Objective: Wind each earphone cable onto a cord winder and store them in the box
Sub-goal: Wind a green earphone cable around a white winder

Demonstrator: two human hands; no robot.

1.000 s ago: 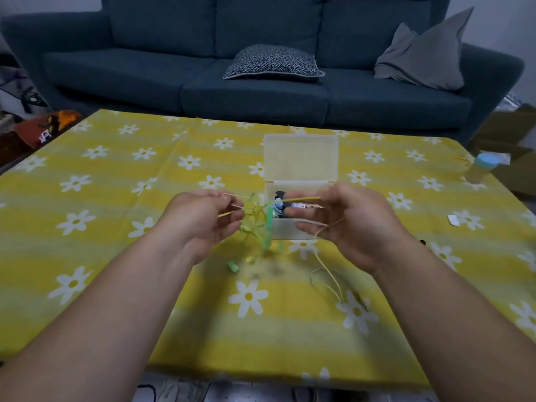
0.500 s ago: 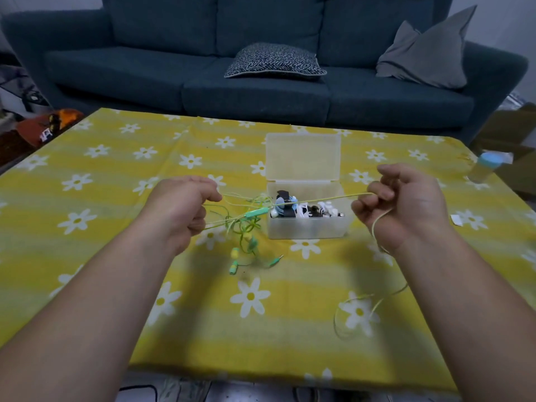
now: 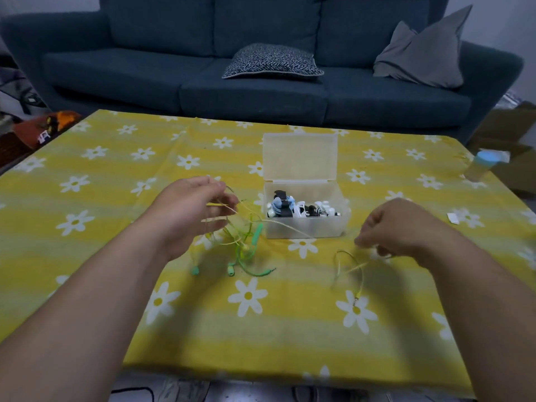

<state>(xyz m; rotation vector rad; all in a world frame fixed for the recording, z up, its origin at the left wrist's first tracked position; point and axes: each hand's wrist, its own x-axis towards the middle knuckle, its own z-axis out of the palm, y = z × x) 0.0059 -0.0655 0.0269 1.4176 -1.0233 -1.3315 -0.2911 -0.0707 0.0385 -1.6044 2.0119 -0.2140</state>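
The dark blue sofa (image 3: 261, 82) stretches behind the box, beyond the far edge of the desk (image 3: 101, 181) with its yellow daisy cloth. The box (image 3: 307, 229) is clear plastic and stands near the middle of the desk, its lid (image 3: 300, 156) tipped open and upright at the back. Inside it lie wound earphones (image 3: 290, 206) in black, white and pale blue.

My left hand (image 3: 188, 210) is raised just left of the box, fingers half curled, with several loops of the yellow earphone cable (image 3: 287, 226) draped over them and held there. My right hand (image 3: 406, 227) is low, to the right of the box and a little nearer me, knuckles up, fingers curled down and pinching the same cable close to the cloth. Between the two hands the cable runs slack across the box's front wall.

Below my left hand, at the box's front left corner, a tangle of green earphones (image 3: 243, 250) rests on the cloth, partly caught up with the yellow loops. The yellow cable's plug (image 3: 357, 297) lies nearer me than the box, below my right hand.
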